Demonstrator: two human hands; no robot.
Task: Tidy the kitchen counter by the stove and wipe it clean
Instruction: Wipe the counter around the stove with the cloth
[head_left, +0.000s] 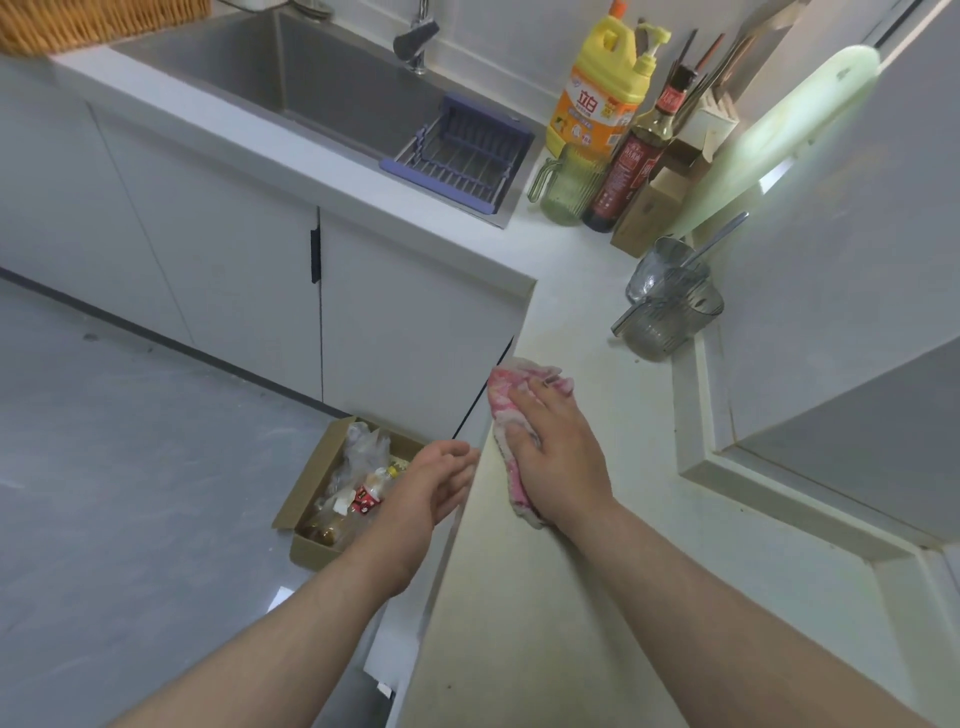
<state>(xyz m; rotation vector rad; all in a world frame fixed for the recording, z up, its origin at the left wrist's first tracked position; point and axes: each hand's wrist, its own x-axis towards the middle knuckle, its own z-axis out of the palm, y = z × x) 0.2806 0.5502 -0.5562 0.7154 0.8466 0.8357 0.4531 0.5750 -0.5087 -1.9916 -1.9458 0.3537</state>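
Head view: we're in the wiping step, we'd say. The counter (597, 322) stretches ahead of our right fingers (524, 402), with the clear cups (670, 306) well beyond them by the wall. Down on the floor, below our left fingers (460, 470), sits a cardboard box (311, 499) of trash. The pink cloth (511, 400) lies flat under our right hand (558, 457) at the counter edge, with the fingers nearly straight, slightly spread, pressing rather than gripping. Our left hand (441, 483) hangs just off that edge, fingers loosely cupped and holding nothing. The next move probably calls for sweeping the cloth toward that cupped palm — with steady pressure so crumbs don't miss it.
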